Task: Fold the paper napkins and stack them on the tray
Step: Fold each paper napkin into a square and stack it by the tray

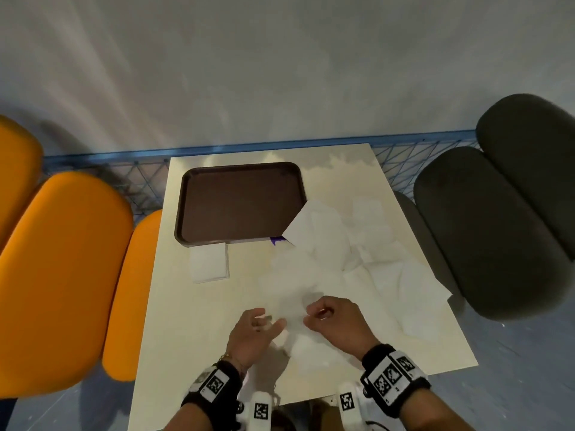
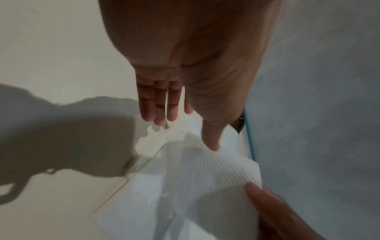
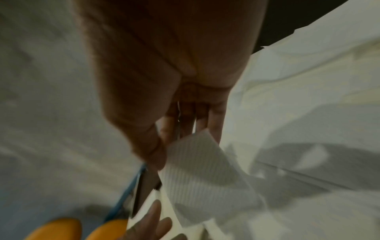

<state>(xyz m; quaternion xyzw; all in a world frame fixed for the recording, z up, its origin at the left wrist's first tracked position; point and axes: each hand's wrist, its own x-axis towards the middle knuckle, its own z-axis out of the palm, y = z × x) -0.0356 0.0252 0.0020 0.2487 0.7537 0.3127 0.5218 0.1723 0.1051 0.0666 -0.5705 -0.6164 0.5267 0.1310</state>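
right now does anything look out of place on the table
Yes: a loose white paper napkin overlaps the brown plastic tray's near right corner, unfolded. The heap of white napkins sprawls untidily to the pale table's right edge.

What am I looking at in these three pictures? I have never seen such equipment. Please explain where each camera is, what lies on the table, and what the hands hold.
No machine works here: a person uses two bare hands, with a camera on the head and one strapped to each wrist. The wide picture is from the head, looking down at a pale table. The other two look along each hand toward its fingers.

On the table lie a brown tray with nothing inside it, one folded napkin just in front of it, and a loose heap of napkins on the right, one of which overlaps the tray's corner.

The right hand pinches a white napkin between thumb and fingers. The left hand is open, its thumb touching the same napkin.
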